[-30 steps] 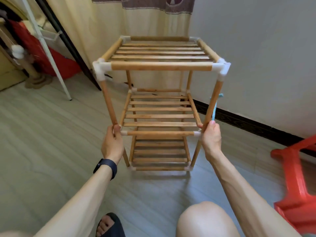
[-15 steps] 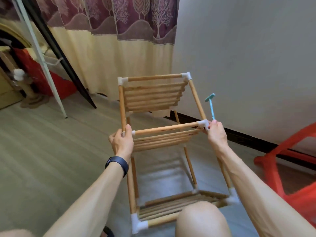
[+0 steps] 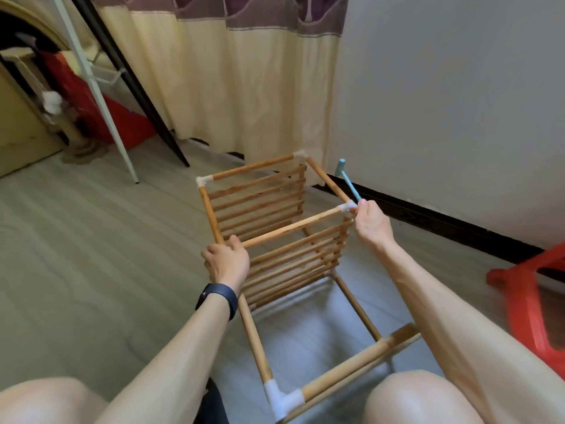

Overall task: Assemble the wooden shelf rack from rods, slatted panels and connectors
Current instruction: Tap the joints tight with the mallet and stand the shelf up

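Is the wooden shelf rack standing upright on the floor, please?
No, the wooden shelf rack lies tipped over, slatted panels on edge, between the left hand and right hand holding a blue hammer.

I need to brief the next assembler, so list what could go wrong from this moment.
1. The right hand pinches a white connector while also holding the teal hammer. That split grip may slip, or the tool may drop.
2. The rack is tipped over and gripped only at its middle tier, with the left hand at the other end. Twisting it this way could pull rods out of their connectors.
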Available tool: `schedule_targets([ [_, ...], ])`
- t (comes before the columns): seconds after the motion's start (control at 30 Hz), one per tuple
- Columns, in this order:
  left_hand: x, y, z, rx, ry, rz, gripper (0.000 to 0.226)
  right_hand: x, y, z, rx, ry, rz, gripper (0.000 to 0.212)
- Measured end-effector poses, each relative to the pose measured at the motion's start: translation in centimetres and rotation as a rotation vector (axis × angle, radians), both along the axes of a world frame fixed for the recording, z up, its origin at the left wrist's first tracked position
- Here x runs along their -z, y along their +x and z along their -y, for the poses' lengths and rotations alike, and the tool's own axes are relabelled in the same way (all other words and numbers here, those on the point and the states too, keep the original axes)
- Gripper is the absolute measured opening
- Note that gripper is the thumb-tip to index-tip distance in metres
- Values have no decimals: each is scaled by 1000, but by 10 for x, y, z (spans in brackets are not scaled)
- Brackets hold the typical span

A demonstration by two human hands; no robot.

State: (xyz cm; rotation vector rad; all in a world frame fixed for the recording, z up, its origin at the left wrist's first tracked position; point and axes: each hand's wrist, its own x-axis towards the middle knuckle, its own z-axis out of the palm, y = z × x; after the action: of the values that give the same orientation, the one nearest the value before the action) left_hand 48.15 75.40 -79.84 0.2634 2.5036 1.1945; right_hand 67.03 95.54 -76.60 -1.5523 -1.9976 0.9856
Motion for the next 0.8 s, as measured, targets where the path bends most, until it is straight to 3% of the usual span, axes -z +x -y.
schedule_targets([
  [0.1, -4, 15, -3, 469, -330, -575, 73, 4, 3, 3, -16, 35, -9, 45],
  [0.17, 4, 21, -6, 762, -499, -733, 74, -1, 10, 14, 2, 100, 7, 46],
  [0.23, 7, 18, -9, 808, -580, -742, 81, -6, 22, 29, 43, 182, 44, 50],
  [0.37, 5, 7, -11, 849, -565, -744, 85, -16, 52, 54, 48, 227, 203, 55],
  [0.57, -14, 2, -9, 926, -534, -617, 81, -18, 65, 64, -59, 271, 441, 45],
  [0.7, -11, -4, 14, 707, -527, -550, 83, -23, 63, 69, -104, 270, 635, 40],
  [0.8, 1, 3, 19, 655, -522, -582, 88, -25, 65, 72, -85, 330, 585, 40],
])
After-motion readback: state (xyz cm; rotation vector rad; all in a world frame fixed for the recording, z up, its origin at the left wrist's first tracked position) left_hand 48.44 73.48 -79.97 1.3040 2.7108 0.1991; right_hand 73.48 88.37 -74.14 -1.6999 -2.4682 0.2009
